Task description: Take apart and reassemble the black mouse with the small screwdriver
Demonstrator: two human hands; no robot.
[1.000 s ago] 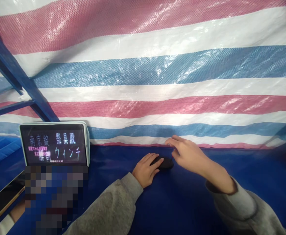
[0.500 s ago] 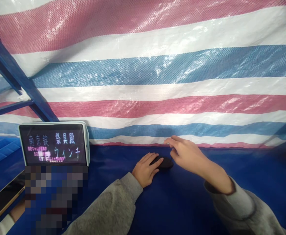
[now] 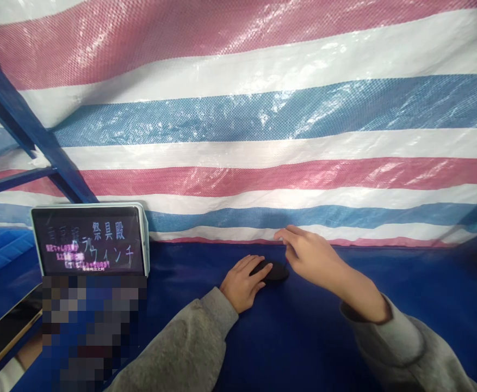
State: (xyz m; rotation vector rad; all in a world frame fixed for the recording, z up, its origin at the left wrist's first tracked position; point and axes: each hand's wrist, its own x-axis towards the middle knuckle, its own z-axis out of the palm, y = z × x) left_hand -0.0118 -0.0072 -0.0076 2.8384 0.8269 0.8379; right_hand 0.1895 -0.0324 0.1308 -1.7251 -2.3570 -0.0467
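My left hand [image 3: 244,283] rests on a black, rounded computer mouse [image 3: 277,271] lying on the blue tabletop [image 3: 295,337]. Its fingers lie along the far side and over the top, steadying the mouse against the table. Just above the right end of the mouse is my right hand [image 3: 307,256], fingers curled and pinched together. Whatever it holds is mostly hidden by the fingers; only a tiny reddish spot shows beneath them, beside the mouse.
At the left a tablet [image 3: 89,239] in a pale case stands upright, its screen lit with text. A phone [image 3: 10,332] lies by another person's arm [image 3: 30,353]. Behind are a blue tray [image 3: 5,253], a blue metal frame [image 3: 38,125] and a striped plastic sheet [image 3: 262,120].
Both hands and the mouse stay nearly in place. A small reddish spot now shows under my right fingers. The text on the tablet screen has changed.
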